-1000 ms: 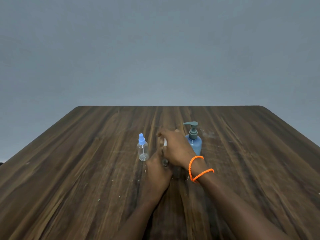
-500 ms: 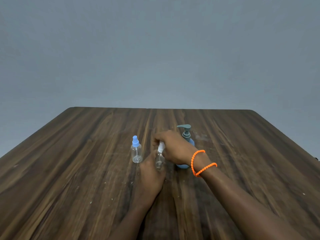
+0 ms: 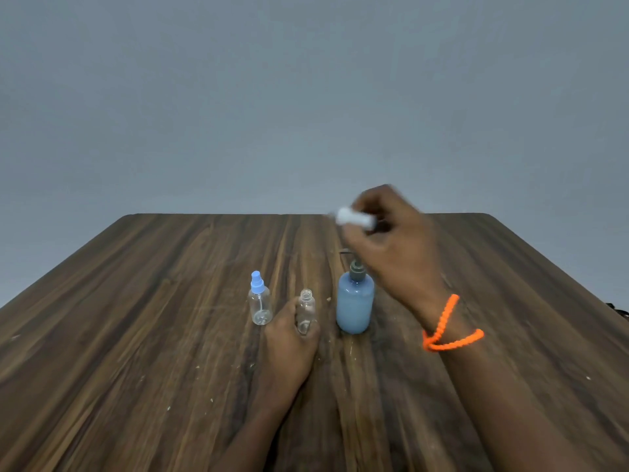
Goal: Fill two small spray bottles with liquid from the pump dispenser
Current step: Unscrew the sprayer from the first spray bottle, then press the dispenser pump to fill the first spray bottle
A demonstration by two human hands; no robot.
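Left hand (image 3: 289,338) holds open bottle (image 3: 306,310); right hand (image 3: 394,243) lifts white sprayer (image 3: 354,218).

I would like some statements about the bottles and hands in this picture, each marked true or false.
1. The left hand holds an open bottle with no cap. True.
2. The right hand rests flat on the table. False: it is raised and holds a white spray cap.
3. The bottle with the blue cap stands upright, untouched. True.
4. The pump dispenser lies on its side. False: it stands upright.
5. The orange bracelet is on the left wrist. False: it is on the right wrist.
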